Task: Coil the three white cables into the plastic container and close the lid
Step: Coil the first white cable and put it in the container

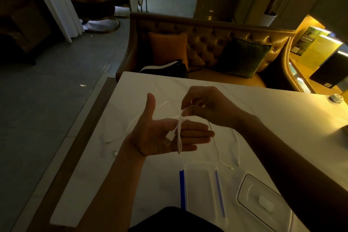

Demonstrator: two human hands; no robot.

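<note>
My left hand (pixel 165 135) is held palm up above the white table (pixel 282 115), fingers spread, with a white cable (pixel 178 137) looped across them and its USB plug resting on the palm. My right hand (pixel 205 105) pinches the same cable just above the left fingers. A second white cable (pixel 122 135) trails on the table to the left. A third white cable (pixel 236 143) lies to the right, below my right wrist. The clear plastic container (pixel 202 184) with blue side clips sits near the front edge. Its clear lid (pixel 263 196) lies beside it on the right.
A tufted leather bench (pixel 207 43) with an orange cushion and a green cushion stands behind the table, with a dark bag (pixel 165 68) on its seat. A small round white object (pixel 336 98) sits at the table's far right. The floor drops away left of the table.
</note>
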